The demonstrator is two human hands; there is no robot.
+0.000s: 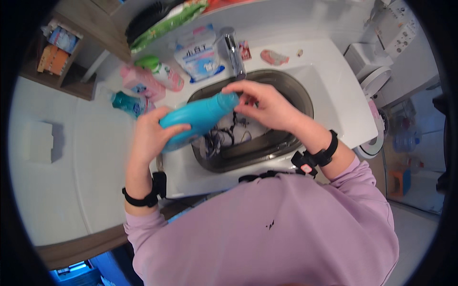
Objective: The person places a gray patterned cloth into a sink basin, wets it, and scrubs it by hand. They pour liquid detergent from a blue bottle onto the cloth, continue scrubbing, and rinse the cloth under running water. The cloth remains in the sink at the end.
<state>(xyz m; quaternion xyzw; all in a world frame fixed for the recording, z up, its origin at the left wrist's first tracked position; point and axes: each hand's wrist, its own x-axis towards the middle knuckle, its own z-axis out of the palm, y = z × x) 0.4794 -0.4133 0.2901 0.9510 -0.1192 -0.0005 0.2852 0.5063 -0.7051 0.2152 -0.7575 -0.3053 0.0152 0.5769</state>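
Note:
My left hand (150,137) is wrapped around the body of a turquoise plastic bottle (196,116), tilted over the sink. At the bottle's upper end, the fingers and thumb of my right hand (270,103) close around its translucent cap (229,100). Whether the cap is loose cannot be told. Below the bottle, a grey translucent plastic basin (272,150) sits in the white sink (323,87). Inside it lies white cloth with dark markings (247,130), partly hidden by the bottle and my hands.
A chrome faucet (234,53) stands behind the basin. Along the left rim are a white-and-blue pouch (200,62), a green-capped bottle (170,77), a pink container (145,83) and a teal-capped bottle (127,103). A pink-and-grey item (274,57) lies on the back ledge.

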